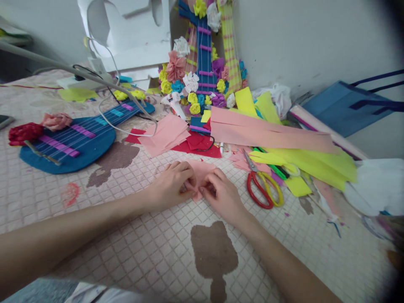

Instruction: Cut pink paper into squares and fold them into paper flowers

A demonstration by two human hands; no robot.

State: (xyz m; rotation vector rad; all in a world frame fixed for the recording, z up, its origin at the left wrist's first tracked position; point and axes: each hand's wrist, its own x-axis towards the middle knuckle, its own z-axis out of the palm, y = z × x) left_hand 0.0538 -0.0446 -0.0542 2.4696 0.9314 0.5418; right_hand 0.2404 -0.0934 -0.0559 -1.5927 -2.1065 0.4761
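Note:
My left hand (172, 183) and my right hand (221, 193) meet over a small pink paper piece (203, 170) lying on the quilted cloth (151, 248). Both hands have curled fingers pinching the near edge of that pink paper, pressing it against the cloth. Just beyond them lies a stack of pink paper squares (166, 134) on top of red paper sheets (195, 143). Red and yellow handled scissors (263, 187) lie right of my right hand.
A blue paper guitar (78, 139) with paper roses lies at the left. Two upright paper guitars with flowers (205, 63) lean on the wall. Long pink strips (268, 132) and yellow sheets (315, 164) lie at the right, a glue gun (173, 103) and cable behind.

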